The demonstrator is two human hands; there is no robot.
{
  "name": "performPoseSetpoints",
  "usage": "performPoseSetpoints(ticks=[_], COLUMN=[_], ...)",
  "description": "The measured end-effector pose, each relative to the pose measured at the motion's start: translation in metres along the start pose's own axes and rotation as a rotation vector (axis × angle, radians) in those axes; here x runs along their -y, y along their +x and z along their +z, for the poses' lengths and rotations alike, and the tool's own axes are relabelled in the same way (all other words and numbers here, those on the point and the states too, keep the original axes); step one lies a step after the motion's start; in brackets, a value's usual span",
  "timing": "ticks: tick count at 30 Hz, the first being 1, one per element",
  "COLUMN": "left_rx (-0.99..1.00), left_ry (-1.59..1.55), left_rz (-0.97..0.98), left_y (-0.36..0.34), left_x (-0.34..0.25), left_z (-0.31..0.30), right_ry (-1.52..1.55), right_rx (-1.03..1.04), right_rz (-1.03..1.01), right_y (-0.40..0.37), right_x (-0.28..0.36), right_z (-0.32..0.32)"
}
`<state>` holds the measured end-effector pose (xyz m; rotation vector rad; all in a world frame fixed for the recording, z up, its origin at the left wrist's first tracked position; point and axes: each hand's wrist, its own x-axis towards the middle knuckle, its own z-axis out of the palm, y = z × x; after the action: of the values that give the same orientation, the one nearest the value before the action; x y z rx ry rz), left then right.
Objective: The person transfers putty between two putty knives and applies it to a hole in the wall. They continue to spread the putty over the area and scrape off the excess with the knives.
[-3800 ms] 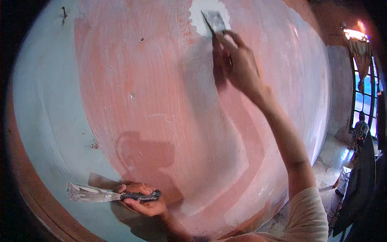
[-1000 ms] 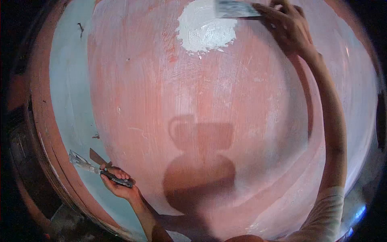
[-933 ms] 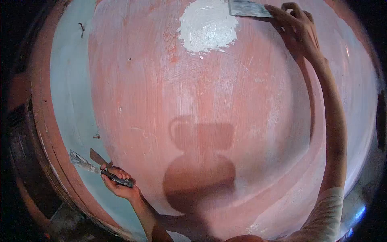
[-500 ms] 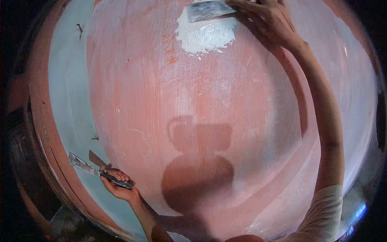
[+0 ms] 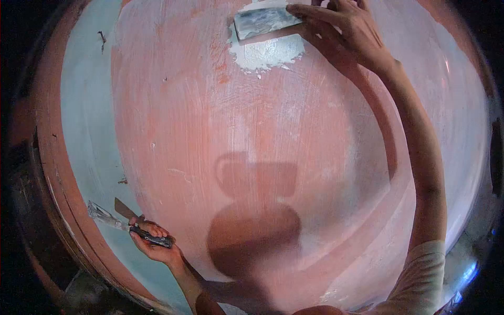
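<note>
My right hand [image 5: 354, 34], high at the upper right, grips a wide flat scraper blade [image 5: 268, 23] that lies over a white plaster patch [image 5: 270, 52] on the pink wall [image 5: 252, 121]. The blade covers the upper left of the patch. At the lower left, my left hand [image 5: 155, 245] is closed on the black handle of a putty knife [image 5: 107, 215]. White residue smears that knife's blade, which points up and left. The knife is held near the wall, over the pale blue-green strip [image 5: 86, 110].
Small dark bits stick out of the pale strip, one near the top [image 5: 102, 38] and one lower down [image 5: 123, 181]. Shadows of a head and arms fall on the wall. Dark areas border both sides, with a bright reflection at the lower right.
The wide blade in my right hand has moved left and slightly down across the patch. My left hand holds the putty knife in nearly the same place.
</note>
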<state>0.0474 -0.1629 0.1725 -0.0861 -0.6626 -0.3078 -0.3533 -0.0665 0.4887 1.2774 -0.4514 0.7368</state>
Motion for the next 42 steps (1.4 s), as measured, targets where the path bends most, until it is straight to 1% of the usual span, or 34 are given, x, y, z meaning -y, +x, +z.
performPoseSetpoints(ticks=[3, 6, 9, 11, 12, 13, 15, 18, 19, 21, 22, 25, 26, 28, 31, 32, 34, 35, 36, 37, 40, 42], left_rx=[-0.001, -0.003, 0.013, 0.038, 0.058, 0.079, 0.042, -0.002, -0.013, 0.038, 0.063, 0.054, 0.061, 0.074, 0.026, 0.029, 0.037, -0.031, -0.102, -0.171, 0.006, -0.014], left_ry=[-0.036, -0.034, -0.027, -0.051, -0.073, -0.094, -0.107, -0.096, -0.089, -0.095, -0.098, -0.056, -0.073, -0.106, -0.107, -0.099, -0.086, -0.07, -0.052, -0.032, -0.072, -0.054], left_rz=[-0.011, -0.005, 0.002, 0.007, 0.013, 0.016, 0.003, -0.025, -0.036, -0.015, -0.005, 0.0, -0.001, -0.004, -0.008, -0.002, 0.006, -0.02, -0.047, -0.075, -0.077, -0.117], left_y=[0.0, 0.001, 0.001, 0.002, 0.003, 0.004, 0.001, 0.001, 0.001, 0.003, 0.003, 0.003, 0.003, 0.003, 0.002, 0.002, 0.004, 0.002, -0.002, -0.003, 0.002, 0.004], left_x=[0.0, 0.003, 0.002, 0.003, 0.004, 0.005, 0.004, 0.002, 0.002, 0.004, 0.005, 0.004, 0.005, 0.006, 0.004, 0.004, 0.005, 0.003, -0.004, -0.006, 0.002, 0.004], left_z=[-0.003, -0.005, -0.003, -0.005, -0.009, -0.01, -0.003, -0.005, -0.007, -0.01, -0.012, -0.013, -0.013, -0.013, -0.006, -0.007, -0.008, -0.003, 0.008, 0.012, -0.016, -0.027], right_ry=[-0.018, -0.094, -0.249, -0.23, -0.225, -0.217, -0.193, 0.059, 0.035, -0.011, -0.072, -0.055, -0.107, -0.121, -0.14, -0.153, 0.044, 0.143, 0.146, 0.152, 0.196, 0.239], right_rx=[0.02, 0.072, 0.028, 0.017, 0.008, -0.003, -0.025, -0.011, -0.019, -0.04, -0.067, 0.023, -0.012, -0.016, -0.027, -0.029, -0.029, -0.027, -0.061, -0.058, -0.052, -0.063], right_rz=[0.026, 0.127, 0.039, 0.106, 0.141, 0.086, -0.026, 0.065, 0.05, 0.02, -0.03, 0.101, 0.059, 0.125, 0.18, 0.195, 0.346, 0.421, 0.325, 0.328, 0.371, 0.45], right_y=[-0.004, -0.029, -0.07, -0.078, -0.077, -0.073, -0.053, -0.004, 0.004, 0.014, 0.014, -0.002, -0.013, -0.033, -0.047, -0.05, -0.038, -0.029, -0.019, -0.011, -0.001, -0.011], right_x=[0.0, -0.019, -0.058, -0.062, -0.061, -0.058, -0.046, -0.001, 0.004, 0.009, 0.004, -0.009, -0.017, -0.028, -0.031, -0.029, -0.004, 0.012, 0.026, 0.039, 0.063, 0.074], right_z=[-0.001, -0.008, -0.019, -0.023, -0.027, -0.028, -0.018, -0.013, -0.009, -0.001, 0.004, 0.001, -0.002, -0.012, -0.023, -0.028, -0.03, -0.028, -0.027, -0.023, -0.002, 0.02])
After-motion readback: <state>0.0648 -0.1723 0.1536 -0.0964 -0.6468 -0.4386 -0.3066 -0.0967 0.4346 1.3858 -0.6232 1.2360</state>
